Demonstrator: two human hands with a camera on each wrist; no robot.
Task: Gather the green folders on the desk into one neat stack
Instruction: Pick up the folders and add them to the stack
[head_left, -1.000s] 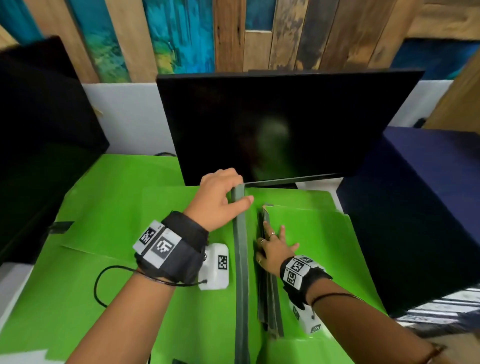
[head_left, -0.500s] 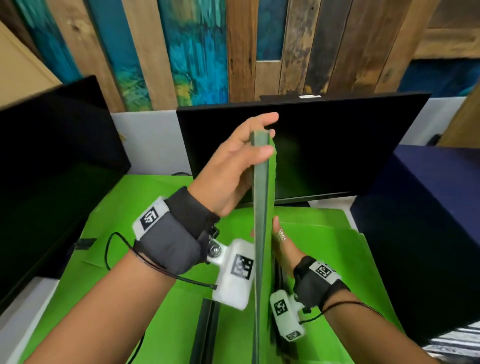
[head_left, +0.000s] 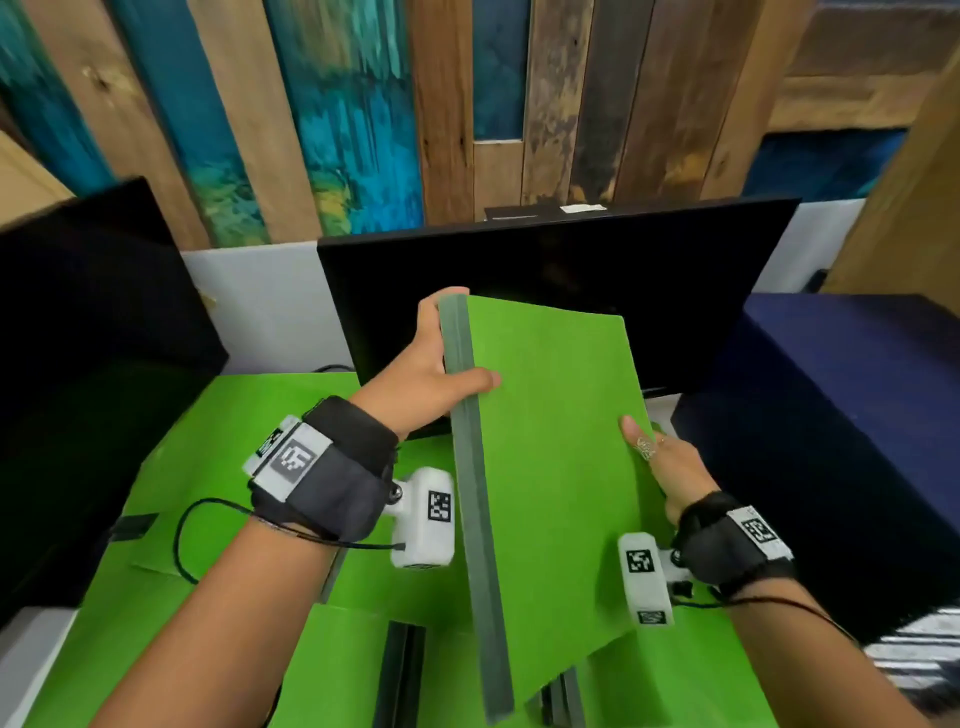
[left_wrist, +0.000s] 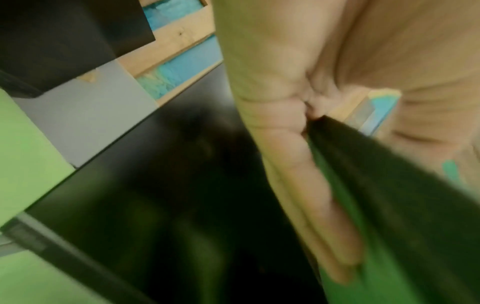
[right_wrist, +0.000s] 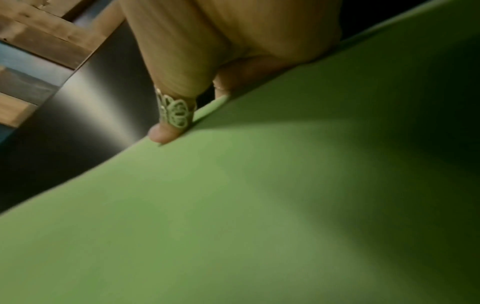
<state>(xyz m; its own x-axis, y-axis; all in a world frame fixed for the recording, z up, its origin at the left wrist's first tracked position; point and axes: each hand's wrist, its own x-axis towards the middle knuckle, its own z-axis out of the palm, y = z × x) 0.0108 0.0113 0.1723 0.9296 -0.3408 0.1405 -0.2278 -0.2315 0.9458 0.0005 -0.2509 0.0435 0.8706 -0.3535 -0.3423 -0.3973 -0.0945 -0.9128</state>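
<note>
I hold one green folder (head_left: 550, 441) with a grey-green spine, tilted in the air above the desk, cover facing up. My left hand (head_left: 431, 379) grips the spine near its far end, thumb on the cover and fingers underneath. My right hand (head_left: 660, 462) pinches the folder's right edge, with the ringed thumb on top. The left wrist view shows my left hand (left_wrist: 298, 144) wrapped round the dark spine of the folder (left_wrist: 389, 205). In the right wrist view the ringed thumb (right_wrist: 171, 111) presses on the folder's cover (right_wrist: 233, 205). Several more green folders (head_left: 249, 426) lie spread on the desk below.
A black monitor (head_left: 545, 270) stands right behind the held folder, and a second dark screen (head_left: 78, 364) is at the left. A dark blue box (head_left: 841, 415) borders the right side. Dark folder spines (head_left: 400, 670) show among the folders near me.
The folder stood upright on its edge between my hands; now it is tipped over to the right, cover up. My right hand has shifted to its right edge.
</note>
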